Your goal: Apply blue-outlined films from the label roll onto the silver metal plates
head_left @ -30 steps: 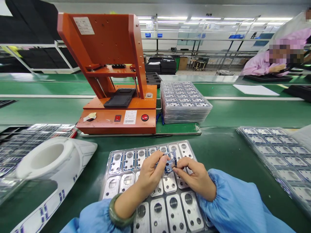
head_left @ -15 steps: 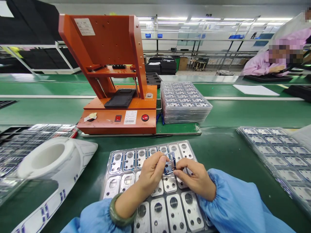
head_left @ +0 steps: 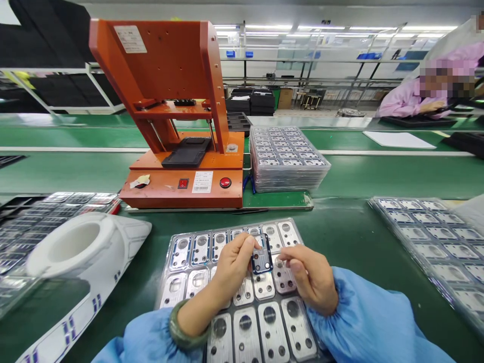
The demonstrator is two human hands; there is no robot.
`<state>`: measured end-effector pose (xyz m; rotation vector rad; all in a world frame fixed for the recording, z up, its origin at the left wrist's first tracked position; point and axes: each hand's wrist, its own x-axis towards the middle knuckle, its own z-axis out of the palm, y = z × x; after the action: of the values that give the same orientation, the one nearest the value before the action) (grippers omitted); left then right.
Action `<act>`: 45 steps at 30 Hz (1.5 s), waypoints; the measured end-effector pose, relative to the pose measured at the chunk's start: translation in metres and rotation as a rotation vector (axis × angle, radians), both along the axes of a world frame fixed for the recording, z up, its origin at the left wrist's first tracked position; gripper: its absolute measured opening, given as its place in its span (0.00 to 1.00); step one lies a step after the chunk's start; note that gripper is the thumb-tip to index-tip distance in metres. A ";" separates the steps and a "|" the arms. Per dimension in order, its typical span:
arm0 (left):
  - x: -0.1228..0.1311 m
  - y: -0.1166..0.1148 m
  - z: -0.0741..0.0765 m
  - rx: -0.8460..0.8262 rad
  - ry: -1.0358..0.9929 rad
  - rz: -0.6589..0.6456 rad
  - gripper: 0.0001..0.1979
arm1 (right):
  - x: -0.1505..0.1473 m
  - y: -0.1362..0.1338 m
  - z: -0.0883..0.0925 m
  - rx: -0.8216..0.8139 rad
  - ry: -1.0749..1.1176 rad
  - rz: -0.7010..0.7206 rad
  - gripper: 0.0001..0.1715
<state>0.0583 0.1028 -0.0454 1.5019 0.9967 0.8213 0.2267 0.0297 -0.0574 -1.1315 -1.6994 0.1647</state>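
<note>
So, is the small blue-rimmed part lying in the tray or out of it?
Out. The left hand pinches the small part above the tray, its face tilted up toward the camera.

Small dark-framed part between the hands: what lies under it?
A clear plastic tray of silver metal plates; the pocket beneath is covered by the dark-framed part and left fingers.

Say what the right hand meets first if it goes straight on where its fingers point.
Likely the small blue-edged part pinched in the left hand: the right hand points leftward at its edge, over the metal tray. Whether they already touch is unclear.
</note>
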 end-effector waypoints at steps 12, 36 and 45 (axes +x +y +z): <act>0.001 0.000 0.001 -0.096 -0.097 -0.015 0.19 | -0.006 0.007 0.002 -0.494 0.136 0.267 0.19; 0.002 -0.006 0.009 0.098 0.057 -0.312 0.18 | 0.000 0.011 0.000 -0.728 0.573 0.308 0.23; 0.001 -0.008 0.003 0.062 0.073 -0.428 0.18 | 0.000 0.011 0.000 -0.869 0.594 0.337 0.26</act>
<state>0.0593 0.0948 -0.0421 1.7285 0.6685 0.4961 0.2270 0.0404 -0.0576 -1.2023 -1.2538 1.4108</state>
